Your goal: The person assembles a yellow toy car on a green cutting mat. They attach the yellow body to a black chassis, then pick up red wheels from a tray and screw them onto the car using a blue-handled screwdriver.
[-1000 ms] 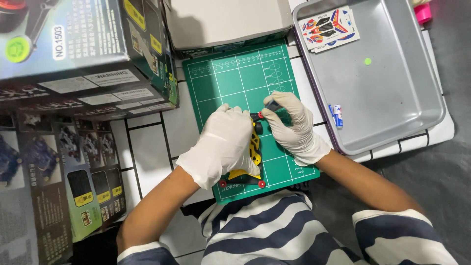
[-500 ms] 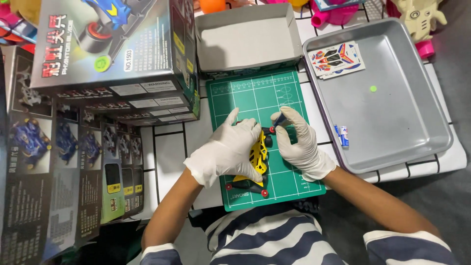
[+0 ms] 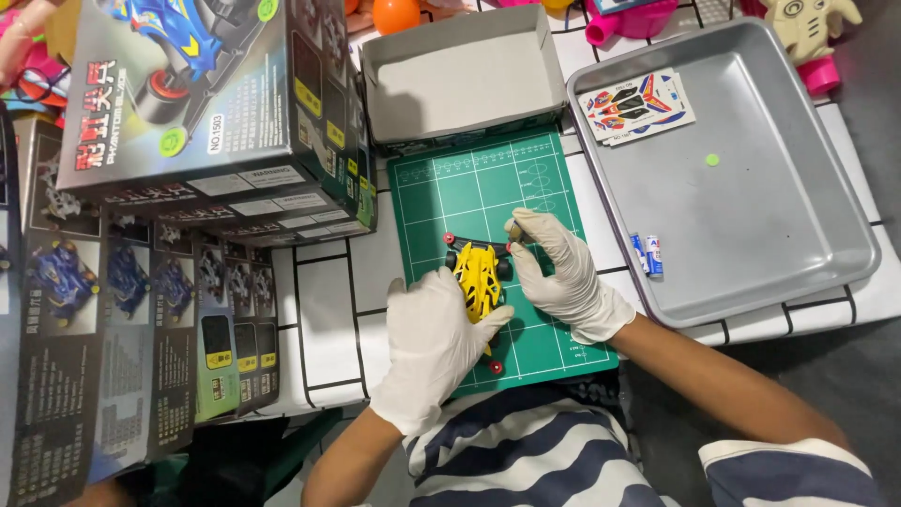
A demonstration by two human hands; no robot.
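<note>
Gloved, our left hand cups the small yellow plastic toy racing car on the green gridded cutting mat, while our right hand at 3 o'clock pinches something tiny that could slip and roll away.

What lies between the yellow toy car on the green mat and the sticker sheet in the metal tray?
In the head view, the gloved right hand, bare green cutting mat, a strip of white tiled table and the tray's rim lie between the yellow toy car and sticker sheet.

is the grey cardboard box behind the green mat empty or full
Empty: the grey box lies open on top, and only its bare inner floor shows.
</note>
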